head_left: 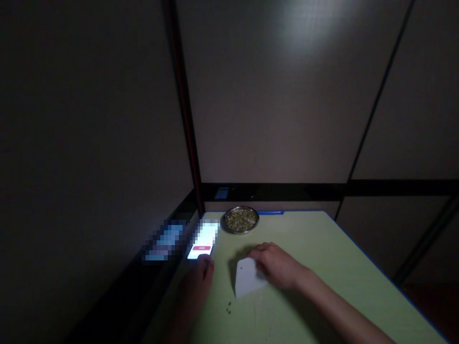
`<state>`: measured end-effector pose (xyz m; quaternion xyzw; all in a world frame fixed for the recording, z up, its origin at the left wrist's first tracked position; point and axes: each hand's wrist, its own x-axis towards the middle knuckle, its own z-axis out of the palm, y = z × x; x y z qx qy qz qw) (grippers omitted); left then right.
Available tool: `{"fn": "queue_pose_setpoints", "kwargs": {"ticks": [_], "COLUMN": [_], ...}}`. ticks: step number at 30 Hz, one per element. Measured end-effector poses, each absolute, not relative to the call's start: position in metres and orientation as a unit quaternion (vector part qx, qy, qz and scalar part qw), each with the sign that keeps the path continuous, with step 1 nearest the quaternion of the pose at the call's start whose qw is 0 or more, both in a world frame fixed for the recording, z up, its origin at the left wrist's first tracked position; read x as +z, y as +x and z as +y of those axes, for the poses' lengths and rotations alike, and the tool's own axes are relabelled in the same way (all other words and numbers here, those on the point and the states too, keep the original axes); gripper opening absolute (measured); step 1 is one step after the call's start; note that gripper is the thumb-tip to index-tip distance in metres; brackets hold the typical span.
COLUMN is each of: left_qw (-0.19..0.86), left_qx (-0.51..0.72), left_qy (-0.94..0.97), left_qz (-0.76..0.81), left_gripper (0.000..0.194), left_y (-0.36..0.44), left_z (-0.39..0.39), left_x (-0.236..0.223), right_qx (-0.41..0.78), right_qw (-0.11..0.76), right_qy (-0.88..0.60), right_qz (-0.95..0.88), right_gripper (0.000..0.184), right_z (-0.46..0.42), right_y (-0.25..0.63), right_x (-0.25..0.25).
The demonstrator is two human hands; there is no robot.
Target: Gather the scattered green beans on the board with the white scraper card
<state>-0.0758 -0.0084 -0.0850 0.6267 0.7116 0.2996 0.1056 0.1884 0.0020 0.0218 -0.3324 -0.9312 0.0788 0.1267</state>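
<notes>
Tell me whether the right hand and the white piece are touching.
Touching: the head view shows the right hand with its fingers over the upper edge of the white piece.

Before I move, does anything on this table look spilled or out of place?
Yes: a few small dark specks lie loose on the green table, nearer you than the white piece in your right hand. They look stray, since the other small bits sit in the metal dish; exactly what they are is unclear.
</notes>
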Motion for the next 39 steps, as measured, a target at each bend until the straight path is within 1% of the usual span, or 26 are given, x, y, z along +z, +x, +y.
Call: {"fn": "queue_pose_setpoints", "kwargs": {"ticks": [6,12,17,24,30,39], "left_qw": [0.099,0.121,0.118,0.118,0.108,0.136], "left_qx": [0.296,0.305,0.311,0.306,0.301,0.294], "left_qy": [0.624,0.617,0.610,0.613,0.612,0.603], "left_qz": [0.716,0.715,0.719,0.719,0.723,0.729], "left_gripper": [0.020,0.020,0.018,0.018,0.023,0.024], "left_y": [-0.073,-0.070,-0.067,-0.070,-0.073,-0.072], "left_z": [-0.011,-0.013,-0.015,-0.013,-0.011,-0.012], "left_x": [-0.079,-0.070,-0.067,-0.070,-0.075,-0.073], "right_qx": [0.104,0.136,0.150,0.159,0.175,0.192], "right_qw": [0.144,0.141,0.133,0.134,0.134,0.122], "right_qy": [-0.300,-0.274,-0.272,-0.280,-0.275,-0.272], "right_qz": [-0.937,-0.942,-0.941,-0.937,-0.936,-0.935], "right_gripper": [0.028,0.027,0.033,0.028,0.026,0.025], "right_z": [0.000,-0.003,-0.008,-0.012,-0.013,-0.014], "right_y": [0.188,0.185,0.185,0.188,0.194,0.207], "right_x": [0.015,0.014,0.015,0.017,0.016,0.019]}}
